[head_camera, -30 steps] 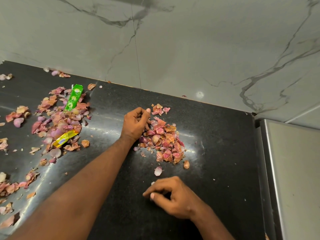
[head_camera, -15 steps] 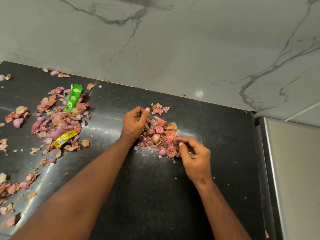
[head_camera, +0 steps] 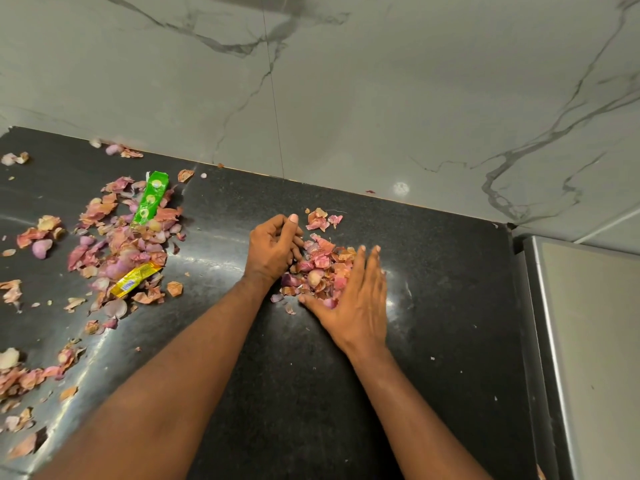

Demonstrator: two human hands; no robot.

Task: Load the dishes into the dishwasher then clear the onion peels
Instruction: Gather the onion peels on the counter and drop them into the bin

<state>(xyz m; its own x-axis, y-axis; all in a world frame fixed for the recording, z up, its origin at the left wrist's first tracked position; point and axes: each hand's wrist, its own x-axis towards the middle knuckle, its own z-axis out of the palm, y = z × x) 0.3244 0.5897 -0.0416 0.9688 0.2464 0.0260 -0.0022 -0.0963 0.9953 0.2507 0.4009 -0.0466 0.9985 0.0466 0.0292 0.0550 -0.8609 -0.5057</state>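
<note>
Leftward, loose peels [head_camera: 117,244] w/ green wrapper [head_camera: 151,198] & yellow wrapper [head_camera: 135,278].

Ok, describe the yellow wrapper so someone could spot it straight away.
On the black countertop, look left of the hands to the big scatter of onion peels. At its near edge lies the yellow wrapper, small, shiny and crumpled, unlike the longer green wrapper farther back.

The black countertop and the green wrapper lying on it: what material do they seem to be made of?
The countertop looks like polished dark stone, perhaps granite: fine pale speckles and glossy reflections. The green wrapper looks like thin printed plastic or foil: shiny, flat, with a torn top edge; which one is unclear.
</note>
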